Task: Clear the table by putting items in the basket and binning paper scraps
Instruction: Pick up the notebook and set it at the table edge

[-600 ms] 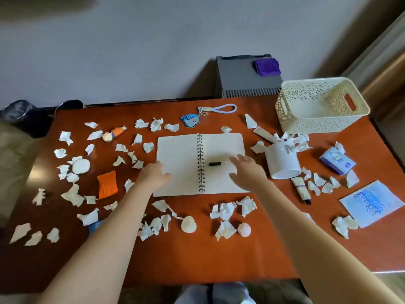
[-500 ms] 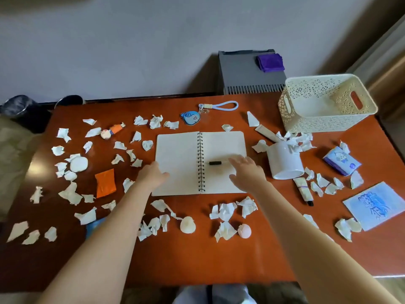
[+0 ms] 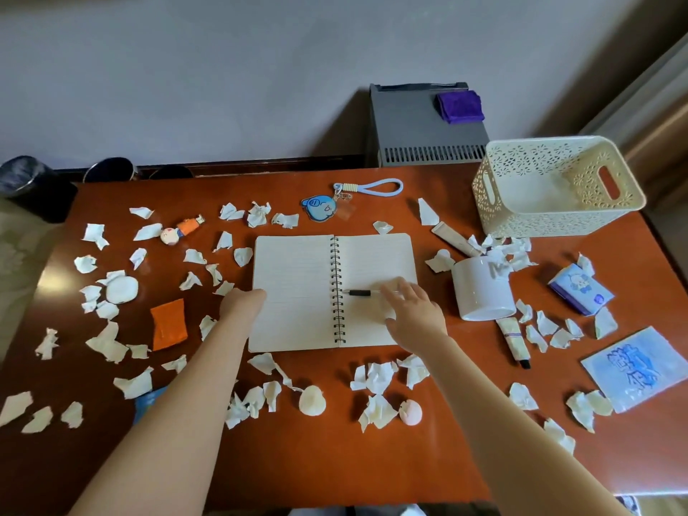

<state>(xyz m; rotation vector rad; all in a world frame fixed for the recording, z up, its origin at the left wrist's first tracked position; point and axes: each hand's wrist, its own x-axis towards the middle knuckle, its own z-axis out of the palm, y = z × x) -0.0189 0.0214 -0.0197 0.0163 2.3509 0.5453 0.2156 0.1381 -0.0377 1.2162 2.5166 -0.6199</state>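
You face a plain pale wall (image 3: 223, 68). A glossy reddish-brown table (image 3: 335, 459) fills the foreground, with soft light glinting at its left edge. Behind it stands a grey cabinet (image 3: 417, 135), a purple cloth (image 3: 459, 106) on top. A beige curtain (image 3: 655, 106) hangs far right.

Left forearm (image 3: 186, 411): shown bare from the lower edge of the view to the wrist.
Right forearm (image 3: 495, 422): shown bare along its whole visible length.
Left hand (image 3: 242, 303): uncovered; the fingers are mostly hidden.
Right hand (image 3: 413, 318): uncovered, seen from the back.
Clothing: a thin strip of pale grey-white fabric (image 3: 316, 512) is glimpsed at the bottom edge between the arms; the garment cannot be identified.
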